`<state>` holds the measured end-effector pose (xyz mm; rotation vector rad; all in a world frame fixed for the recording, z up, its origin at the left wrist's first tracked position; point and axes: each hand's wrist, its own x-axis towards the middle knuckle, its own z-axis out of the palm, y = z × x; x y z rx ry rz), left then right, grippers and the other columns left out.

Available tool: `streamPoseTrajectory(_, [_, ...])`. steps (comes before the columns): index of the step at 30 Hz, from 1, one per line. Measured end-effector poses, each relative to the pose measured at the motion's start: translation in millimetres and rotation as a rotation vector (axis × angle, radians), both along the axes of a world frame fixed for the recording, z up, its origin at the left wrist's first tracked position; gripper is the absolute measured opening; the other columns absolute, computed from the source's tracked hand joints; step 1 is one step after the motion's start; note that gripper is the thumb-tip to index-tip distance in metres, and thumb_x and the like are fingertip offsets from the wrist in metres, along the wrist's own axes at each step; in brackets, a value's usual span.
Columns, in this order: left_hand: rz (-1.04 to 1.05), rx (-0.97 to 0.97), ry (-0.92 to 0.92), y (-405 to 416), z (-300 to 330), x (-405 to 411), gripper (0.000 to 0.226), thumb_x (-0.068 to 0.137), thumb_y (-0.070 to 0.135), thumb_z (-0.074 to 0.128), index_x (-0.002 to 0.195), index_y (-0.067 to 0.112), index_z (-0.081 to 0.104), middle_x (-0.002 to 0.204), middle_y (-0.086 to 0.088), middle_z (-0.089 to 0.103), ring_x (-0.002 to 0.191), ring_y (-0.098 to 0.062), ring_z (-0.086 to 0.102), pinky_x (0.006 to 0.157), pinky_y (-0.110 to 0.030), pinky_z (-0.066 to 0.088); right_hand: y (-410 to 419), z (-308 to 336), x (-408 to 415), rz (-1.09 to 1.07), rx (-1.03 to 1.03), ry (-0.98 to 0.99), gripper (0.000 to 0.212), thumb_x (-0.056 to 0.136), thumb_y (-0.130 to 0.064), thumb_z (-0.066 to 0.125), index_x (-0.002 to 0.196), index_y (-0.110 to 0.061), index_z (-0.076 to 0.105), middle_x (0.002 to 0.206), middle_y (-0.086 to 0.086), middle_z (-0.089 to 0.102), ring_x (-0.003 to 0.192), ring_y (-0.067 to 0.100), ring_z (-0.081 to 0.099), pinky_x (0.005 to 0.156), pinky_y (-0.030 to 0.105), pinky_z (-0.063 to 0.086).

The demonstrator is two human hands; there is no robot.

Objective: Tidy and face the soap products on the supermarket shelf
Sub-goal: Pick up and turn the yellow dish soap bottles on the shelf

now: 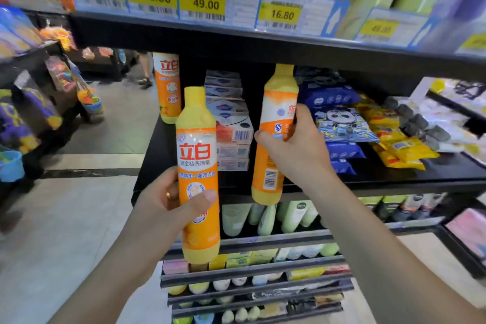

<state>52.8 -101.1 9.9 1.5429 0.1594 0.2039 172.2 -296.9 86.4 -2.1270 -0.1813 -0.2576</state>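
Note:
My left hand point(173, 201) grips a yellow-and-orange dish soap bottle point(198, 166), upright, label facing me, held in front of the black shelf point(394, 179). My right hand point(297, 147) grips a second such bottle point(276, 123) with its back label and barcode towards me, its base just over the shelf's front edge. A third bottle point(167, 87) stands at the shelf's left end, label forward. Stacked boxed soap bars point(231, 123) sit between the two held bottles, further back.
Blue and yellow wipe packs point(342, 123) lie to the right on the same shelf. Price tags point(202, 4) line the shelf above. Lower shelves hold tubes and small bottles point(265, 218). An aisle floor and other racks lie to the left, where a person's legs point(144, 68) stand far off.

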Motion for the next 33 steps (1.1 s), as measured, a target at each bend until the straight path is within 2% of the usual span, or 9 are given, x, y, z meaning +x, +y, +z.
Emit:
streamPoseTrajectory(3, [-0.046,0.01,0.003,-9,-4,3,0.044,0.063,0.053,0.082,0.104,0.059,0.069,0.107,0.017,0.078,0.097,-0.004,0.076,0.068,-0.024,0.06,-13,-4,-17,0.058,0.027,0.061,0.036,0.081,-0.045,0.079,0.103,-0.042,0.05,0.086,-0.018,0.066,0.079,-0.018,0.059,0.056,0.016,0.043])
streamPoseTrajectory(6, [-0.101,-0.001,-0.004,-31,-7,5,0.053,0.063,0.05,0.083,0.114,0.049,0.069,0.109,0.014,0.078,0.098,-0.006,0.076,0.063,-0.019,0.061,-36,-16,-39,0.078,0.081,0.127,0.036,0.081,-0.046,0.079,0.104,-0.045,0.051,0.092,-0.029,0.065,0.081,-0.014,0.062,0.062,0.02,0.047])
streamPoseTrajectory(8, [-0.138,-0.002,0.014,-51,-8,4,0.055,0.064,0.048,0.083,0.117,0.045,0.069,0.11,0.012,0.079,0.099,-0.008,0.076,0.066,-0.022,0.062,-57,-27,-57,0.066,0.132,0.158,0.037,0.081,-0.046,0.079,0.106,-0.047,0.052,0.093,-0.025,0.069,0.082,-0.008,0.066,0.067,0.024,0.051])
streamPoseTrajectory(14, [-0.224,0.01,0.077,-135,-26,-4,0.049,0.064,0.046,0.093,0.105,0.059,0.07,0.109,0.015,0.079,0.095,-0.005,0.077,0.065,-0.02,0.061,-154,-69,-126,-0.048,0.268,0.221,0.032,0.083,-0.046,0.075,0.109,-0.049,0.056,0.092,-0.016,0.072,0.085,0.001,0.07,0.073,0.032,0.057])
streamPoseTrajectory(18, [-0.291,0.0,0.159,-218,-44,-11,0.054,0.06,0.049,0.088,0.11,0.057,0.07,0.112,0.014,0.078,0.099,-0.009,0.077,0.078,-0.032,0.059,-245,-97,-165,-0.202,0.325,0.276,0.039,0.085,-0.045,0.075,0.117,-0.048,0.053,0.094,-0.02,0.071,0.086,-0.003,0.068,0.074,0.031,0.055])
streamPoseTrajectory(22, [-0.362,-0.013,0.204,-322,-60,-10,0.063,0.059,0.039,0.086,0.119,0.043,0.067,0.107,0.019,0.079,0.093,-0.004,0.077,0.065,-0.019,0.059,-354,-114,-186,-0.38,0.346,0.279,0.053,0.084,-0.036,0.08,0.12,-0.043,0.043,0.091,-0.027,0.071,0.079,-0.003,0.069,0.074,0.036,0.058])
streamPoseTrajectory(25, [-0.419,-0.017,0.234,-406,-66,-9,0.06,0.062,0.033,0.085,0.119,0.038,0.067,0.106,0.016,0.079,0.091,-0.005,0.077,0.062,-0.019,0.059,-432,-119,-200,-0.459,0.325,0.261,0.056,0.079,-0.039,0.082,0.119,-0.043,0.043,0.092,-0.029,0.07,0.082,-0.004,0.068,0.08,0.039,0.057])
streamPoseTrajectory(30, [-0.543,0.011,0.228,-526,-64,-3,0.056,0.061,0.039,0.084,0.115,0.039,0.069,0.104,0.015,0.08,0.088,-0.006,0.077,0.059,-0.014,0.058,-536,-126,-219,-0.582,0.323,0.287,0.058,0.078,-0.051,0.08,0.113,-0.059,0.035,0.093,-0.03,0.067,0.086,-0.019,0.061,0.063,0.017,0.049])
streamPoseTrajectory(33, [-0.619,0.037,0.236,-585,-60,7,0.046,0.059,0.041,0.083,0.102,0.055,0.071,0.102,0.019,0.078,0.088,-0.004,0.077,0.059,-0.018,0.058,-589,-130,-222,-0.671,0.368,0.296,0.064,0.078,-0.051,0.081,0.121,-0.056,0.033,0.098,-0.028,0.063,0.085,-0.019,0.061,0.058,0.01,0.047])
